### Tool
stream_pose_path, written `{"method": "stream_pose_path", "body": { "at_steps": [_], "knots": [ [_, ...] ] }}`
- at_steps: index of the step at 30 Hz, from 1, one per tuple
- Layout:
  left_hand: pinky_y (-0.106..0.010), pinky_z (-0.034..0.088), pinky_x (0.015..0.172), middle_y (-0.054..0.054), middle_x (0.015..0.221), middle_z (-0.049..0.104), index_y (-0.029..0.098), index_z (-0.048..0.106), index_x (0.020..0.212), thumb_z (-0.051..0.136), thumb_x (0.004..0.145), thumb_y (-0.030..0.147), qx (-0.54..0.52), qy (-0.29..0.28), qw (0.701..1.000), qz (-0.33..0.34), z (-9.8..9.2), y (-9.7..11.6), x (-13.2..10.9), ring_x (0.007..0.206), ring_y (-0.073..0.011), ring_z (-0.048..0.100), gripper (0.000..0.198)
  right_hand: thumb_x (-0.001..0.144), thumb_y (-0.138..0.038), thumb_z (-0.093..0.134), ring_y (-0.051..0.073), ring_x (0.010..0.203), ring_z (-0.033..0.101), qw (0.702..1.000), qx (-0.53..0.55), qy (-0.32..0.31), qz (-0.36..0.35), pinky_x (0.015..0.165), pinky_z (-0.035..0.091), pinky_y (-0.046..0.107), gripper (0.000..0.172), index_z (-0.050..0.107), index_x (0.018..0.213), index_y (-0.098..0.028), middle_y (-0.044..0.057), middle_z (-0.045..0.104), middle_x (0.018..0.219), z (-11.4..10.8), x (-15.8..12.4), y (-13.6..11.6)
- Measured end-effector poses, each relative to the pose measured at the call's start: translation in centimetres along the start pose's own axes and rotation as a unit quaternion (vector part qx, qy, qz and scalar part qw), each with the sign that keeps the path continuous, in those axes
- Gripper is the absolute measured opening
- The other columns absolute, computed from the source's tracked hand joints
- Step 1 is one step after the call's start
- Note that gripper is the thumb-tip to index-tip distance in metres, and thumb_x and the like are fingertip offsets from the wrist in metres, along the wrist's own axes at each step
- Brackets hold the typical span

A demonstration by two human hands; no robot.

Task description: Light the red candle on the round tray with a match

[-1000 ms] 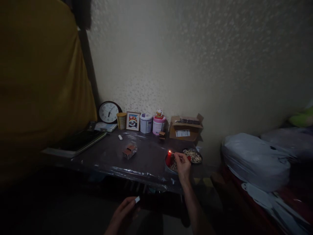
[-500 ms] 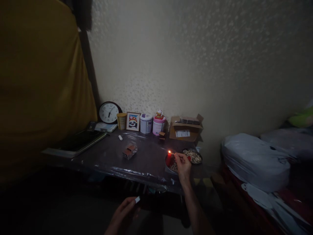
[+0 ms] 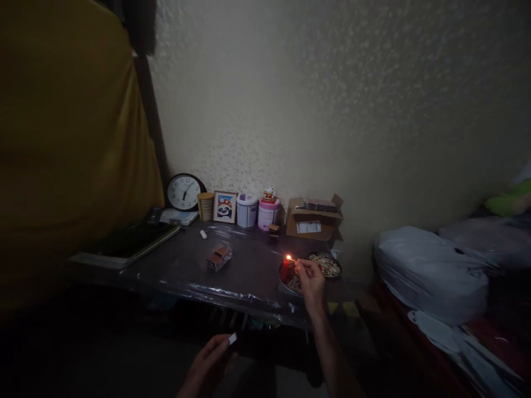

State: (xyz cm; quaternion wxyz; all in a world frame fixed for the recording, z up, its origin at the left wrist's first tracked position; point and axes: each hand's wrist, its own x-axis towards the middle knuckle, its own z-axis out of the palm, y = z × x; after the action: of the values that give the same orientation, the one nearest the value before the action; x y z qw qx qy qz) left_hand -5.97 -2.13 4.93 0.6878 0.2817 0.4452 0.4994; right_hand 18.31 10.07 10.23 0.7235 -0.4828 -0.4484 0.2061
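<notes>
A lit matchstick (image 3: 292, 260) is pinched between the thumb and fingers of my right hand (image 3: 312, 281). Its flame (image 3: 289, 257) is at the top of a red candle (image 3: 285, 270), which stands upright in a round dish (image 3: 286, 287) with loose bits in it. Whether the wick itself burns, I cannot tell. Behind my right hand, a second round dish (image 3: 339, 272) holds many matchsticks (image 3: 326, 264). Low in front of the table, my left hand (image 3: 209, 356) is closed on what looks like a matchbox (image 3: 233, 338); only a small white end shows.
On the dark, plastic-covered table (image 3: 249, 265) lie a wrapped brown block (image 3: 219, 257) and a small white piece (image 3: 203, 234). Along the wall stand a clock (image 3: 183, 192), a framed panda picture (image 3: 224, 207), two tins (image 3: 246, 211) and a cardboard box (image 3: 314, 218). White bags (image 3: 431, 271) are at right.
The flame has come slightly closer to the candle's top and the candle shows more clearly beneath it. My left hand has hardly moved. The whole view has shifted a little.
</notes>
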Motion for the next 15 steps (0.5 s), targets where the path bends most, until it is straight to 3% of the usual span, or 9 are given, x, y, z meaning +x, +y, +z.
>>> {"method": "stream_pose_path", "body": {
  "at_steps": [5,15],
  "knots": [
    [-0.039,0.045,0.086,-0.006,0.083,0.07,0.021,0.068,0.074,0.073,0.054,0.047,-0.002,-0.028,1.0,-0.013,-0.7,-0.4,0.7,0.095,-0.0293,0.061,0.034,0.064,-0.04,0.065,0.015,0.059,0.059,1.0,-0.003,0.006,0.0,0.058,0.049,0.028,0.025,0.062,0.071,-0.016,0.002,0.064,0.063,0.3,0.3,0.7],
    [-0.041,0.045,0.086,-0.007,0.082,0.07,0.02,0.068,0.075,0.073,0.055,0.045,-0.019,-0.024,0.999,-0.01,-1.1,-1.0,1.4,0.091,-0.0288,0.062,0.032,0.066,-0.038,0.064,0.015,0.061,0.059,1.0,-0.009,-0.004,0.01,0.059,0.048,0.027,0.024,0.063,0.073,-0.015,0.003,0.064,0.066,0.4,0.1,1.0]
  ]
}}
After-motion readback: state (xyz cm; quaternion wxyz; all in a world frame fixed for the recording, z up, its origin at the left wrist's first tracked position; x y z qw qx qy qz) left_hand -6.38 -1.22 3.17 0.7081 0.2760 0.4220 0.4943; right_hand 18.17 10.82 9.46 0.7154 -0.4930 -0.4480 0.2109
